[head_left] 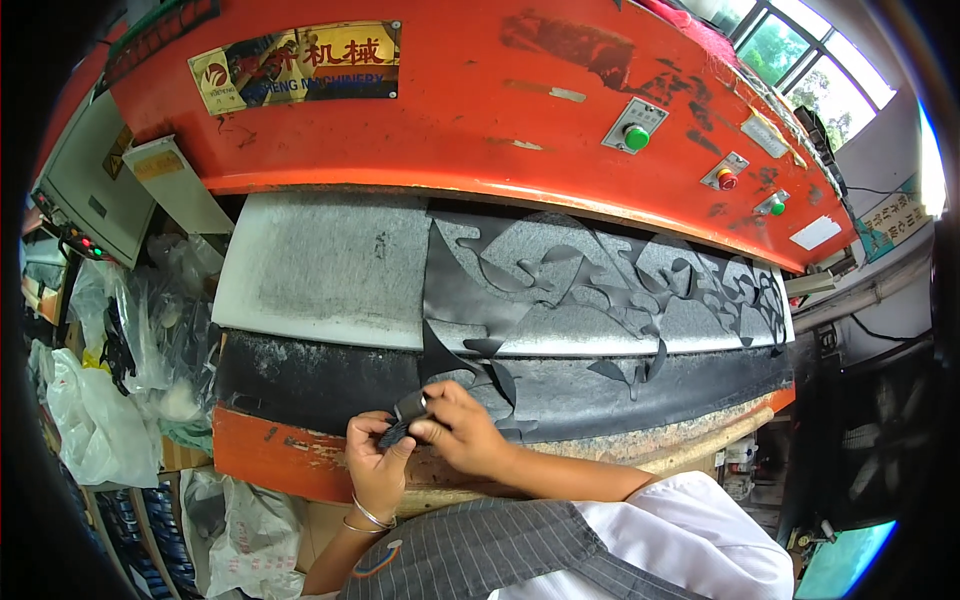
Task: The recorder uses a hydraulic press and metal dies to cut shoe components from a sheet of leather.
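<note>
My left hand (374,472) is closed round a small stack of dark, thin cut pieces (394,434) with layered edges. Pinched in my right hand (468,432) is a small dark grey piece (411,405), right against the stack; its exact shape is partly hidden by the fingers. Beyond my hands, a black sheet (462,297) with curved cut-outs lies across the right part of a whitish cutting board (325,262). Loose curved black scraps (500,382) hang over the board's front edge just past my right hand.
A red press beam (450,130) spans above the board, carrying green buttons (637,137) and a red button (727,179). A black ledge (300,380) runs along the front, with a wooden pole (710,441) near its right side. Clear plastic bags (100,420) are heaped at left.
</note>
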Motion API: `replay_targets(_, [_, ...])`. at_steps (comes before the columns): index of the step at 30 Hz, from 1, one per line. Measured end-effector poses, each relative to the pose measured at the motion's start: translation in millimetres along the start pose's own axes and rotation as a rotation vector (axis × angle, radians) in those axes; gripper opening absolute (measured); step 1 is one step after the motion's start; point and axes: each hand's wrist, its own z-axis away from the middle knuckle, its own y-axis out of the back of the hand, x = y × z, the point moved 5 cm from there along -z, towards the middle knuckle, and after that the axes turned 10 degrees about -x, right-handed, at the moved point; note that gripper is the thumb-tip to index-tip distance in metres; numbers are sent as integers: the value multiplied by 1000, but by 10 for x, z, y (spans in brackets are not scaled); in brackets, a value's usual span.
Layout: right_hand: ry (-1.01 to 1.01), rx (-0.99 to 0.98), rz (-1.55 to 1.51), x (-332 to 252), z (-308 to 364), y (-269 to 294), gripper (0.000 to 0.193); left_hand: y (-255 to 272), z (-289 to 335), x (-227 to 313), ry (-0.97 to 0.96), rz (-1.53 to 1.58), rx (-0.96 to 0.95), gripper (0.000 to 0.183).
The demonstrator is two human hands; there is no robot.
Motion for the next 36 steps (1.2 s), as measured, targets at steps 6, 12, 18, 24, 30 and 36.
replay_targets(6, [-79, 194, 431, 227, -452, 969, 43, 83, 11, 45, 8, 220, 45, 43])
replay_targets(12, [-105, -48, 595, 603, -490, 1322, 60, -72, 73, 68, 346, 467, -135, 48])
replay_targets(18, [-40, -231, 550, 645, -277, 1425, 66, -547, 374, -42, 489, 564, -770, 12])
replay_targets(24, [-25, -226, 528, 653, -355, 1347, 64, -810, 373, -7, 645, 528, -711, 17])
replay_targets(30, [174, -13, 570, 460, -279, 1612, 70, -1370, -28, -171, 674, 603, -592, 19])
replay_targets(36, [282, 1197, 535, -242, 678, 3707, 49, -2254, -1224, 458, 23, -319, -754, 15])
